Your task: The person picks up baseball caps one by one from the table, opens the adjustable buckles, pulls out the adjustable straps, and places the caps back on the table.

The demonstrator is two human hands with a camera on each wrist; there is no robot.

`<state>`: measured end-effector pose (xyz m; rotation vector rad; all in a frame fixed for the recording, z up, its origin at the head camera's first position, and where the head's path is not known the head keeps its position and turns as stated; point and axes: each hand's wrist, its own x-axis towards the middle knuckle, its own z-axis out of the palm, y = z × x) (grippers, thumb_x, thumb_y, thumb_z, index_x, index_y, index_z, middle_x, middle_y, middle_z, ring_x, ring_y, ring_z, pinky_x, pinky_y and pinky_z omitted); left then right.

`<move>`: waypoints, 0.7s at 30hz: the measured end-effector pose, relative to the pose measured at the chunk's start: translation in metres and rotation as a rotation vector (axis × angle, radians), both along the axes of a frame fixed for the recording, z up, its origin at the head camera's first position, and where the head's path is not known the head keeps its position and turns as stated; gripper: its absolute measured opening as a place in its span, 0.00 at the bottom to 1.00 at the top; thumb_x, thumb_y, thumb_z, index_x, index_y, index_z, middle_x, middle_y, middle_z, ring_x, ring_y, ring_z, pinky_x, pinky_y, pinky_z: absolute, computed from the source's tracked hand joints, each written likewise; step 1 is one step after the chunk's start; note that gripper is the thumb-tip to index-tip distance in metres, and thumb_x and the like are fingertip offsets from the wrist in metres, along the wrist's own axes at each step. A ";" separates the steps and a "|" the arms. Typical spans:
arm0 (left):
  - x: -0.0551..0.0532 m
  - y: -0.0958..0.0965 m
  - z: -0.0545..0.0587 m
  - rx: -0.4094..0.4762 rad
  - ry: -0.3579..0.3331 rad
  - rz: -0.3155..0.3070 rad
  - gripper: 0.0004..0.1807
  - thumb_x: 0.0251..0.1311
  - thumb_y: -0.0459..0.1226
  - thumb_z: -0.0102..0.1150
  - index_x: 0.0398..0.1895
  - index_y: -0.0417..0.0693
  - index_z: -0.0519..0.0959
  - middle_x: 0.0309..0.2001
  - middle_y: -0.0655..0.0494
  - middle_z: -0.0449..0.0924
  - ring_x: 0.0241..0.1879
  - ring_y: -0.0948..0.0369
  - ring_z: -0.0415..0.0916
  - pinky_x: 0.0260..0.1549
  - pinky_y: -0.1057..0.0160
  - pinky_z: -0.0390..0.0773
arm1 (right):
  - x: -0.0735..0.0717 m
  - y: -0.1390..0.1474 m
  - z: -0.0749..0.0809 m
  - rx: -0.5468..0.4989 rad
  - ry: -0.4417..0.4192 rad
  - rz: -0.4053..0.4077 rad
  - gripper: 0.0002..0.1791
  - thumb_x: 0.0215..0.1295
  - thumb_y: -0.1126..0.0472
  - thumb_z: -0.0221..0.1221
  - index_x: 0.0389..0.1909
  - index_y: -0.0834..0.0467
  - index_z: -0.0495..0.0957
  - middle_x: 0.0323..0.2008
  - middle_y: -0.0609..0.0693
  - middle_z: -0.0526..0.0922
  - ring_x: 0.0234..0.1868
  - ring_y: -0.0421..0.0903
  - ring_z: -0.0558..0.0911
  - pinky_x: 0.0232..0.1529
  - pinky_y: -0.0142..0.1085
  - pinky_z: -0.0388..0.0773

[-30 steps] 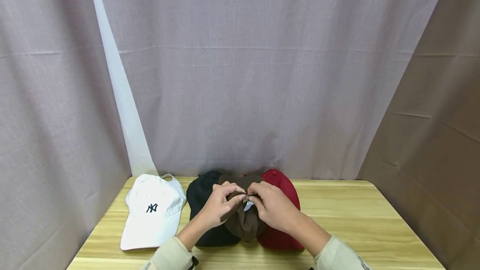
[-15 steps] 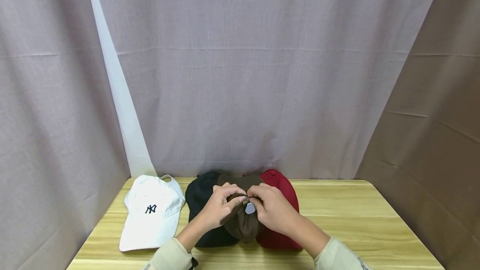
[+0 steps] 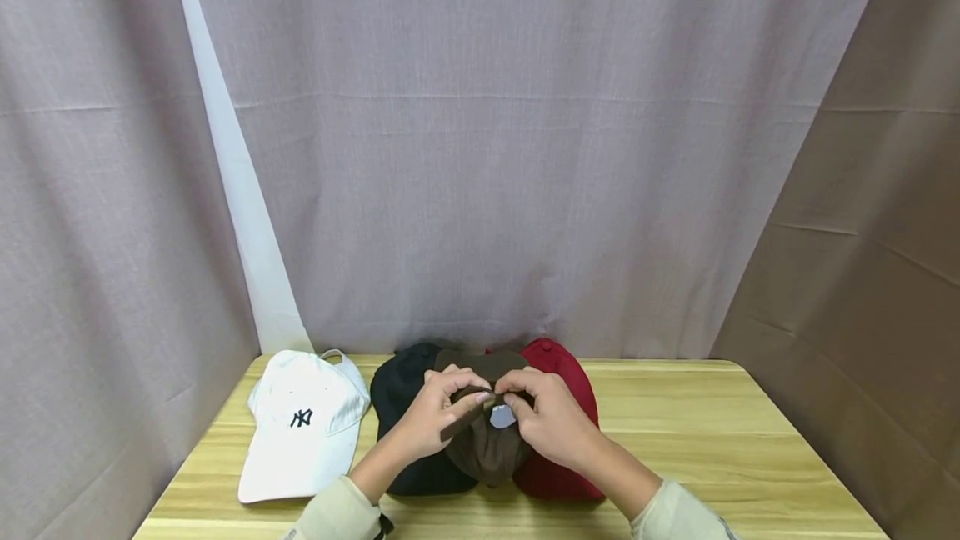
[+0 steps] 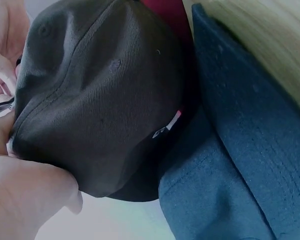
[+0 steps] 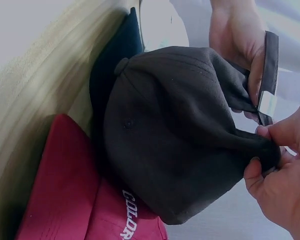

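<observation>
A dark brown cap (image 3: 489, 457) is held up between both hands, in front of a black cap and a red cap. My left hand (image 3: 435, 415) pinches its back strap (image 5: 271, 60), which has a loose end standing up and a pale, shiny buckle (image 5: 267, 103). With thumb and fingers, my right hand (image 3: 553, 422) pinches the other side of the back opening. A whitish label (image 3: 502, 416) shows inside, between the hands. In the right wrist view the crown (image 5: 165, 125) faces the camera. Whether the strap runs through the buckle cannot be made out.
The black cap (image 3: 401, 382), bluish in the left wrist view, lies left of the brown one. To the right is the red cap (image 3: 566, 369) with white lettering. A white cap (image 3: 300, 427) lies at far left on the wooden table (image 3: 675, 432). Curtains (image 3: 487, 190) hang behind.
My right hand has shifted slightly to the right, and its fingertips are a little farther from the left hand's. More of the whitish label shows. The left hand has hardly moved.
</observation>
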<state>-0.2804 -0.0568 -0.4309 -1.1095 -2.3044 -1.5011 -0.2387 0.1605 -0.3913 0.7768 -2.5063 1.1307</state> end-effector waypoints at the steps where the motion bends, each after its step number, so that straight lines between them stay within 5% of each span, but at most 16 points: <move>1: 0.000 0.000 0.000 -0.001 -0.001 0.000 0.08 0.76 0.41 0.60 0.47 0.54 0.89 0.43 0.57 0.90 0.38 0.70 0.69 0.49 0.57 0.57 | 0.000 0.000 0.000 -0.004 -0.002 -0.001 0.14 0.70 0.74 0.61 0.41 0.52 0.89 0.40 0.43 0.91 0.44 0.40 0.84 0.45 0.32 0.82; 10: -0.003 0.000 -0.005 0.058 -0.032 -0.057 0.08 0.75 0.38 0.60 0.47 0.50 0.89 0.43 0.51 0.90 0.41 0.69 0.72 0.45 0.66 0.74 | -0.001 0.001 0.000 -0.003 0.007 -0.016 0.17 0.69 0.75 0.59 0.40 0.52 0.90 0.40 0.42 0.91 0.44 0.39 0.84 0.46 0.32 0.82; 21: 0.001 0.001 -0.001 0.051 -0.069 -0.038 0.09 0.75 0.40 0.61 0.46 0.51 0.89 0.42 0.51 0.90 0.40 0.69 0.71 0.46 0.65 0.72 | 0.005 0.000 0.002 0.088 0.008 -0.120 0.14 0.69 0.71 0.62 0.36 0.47 0.89 0.33 0.40 0.86 0.36 0.33 0.76 0.38 0.29 0.75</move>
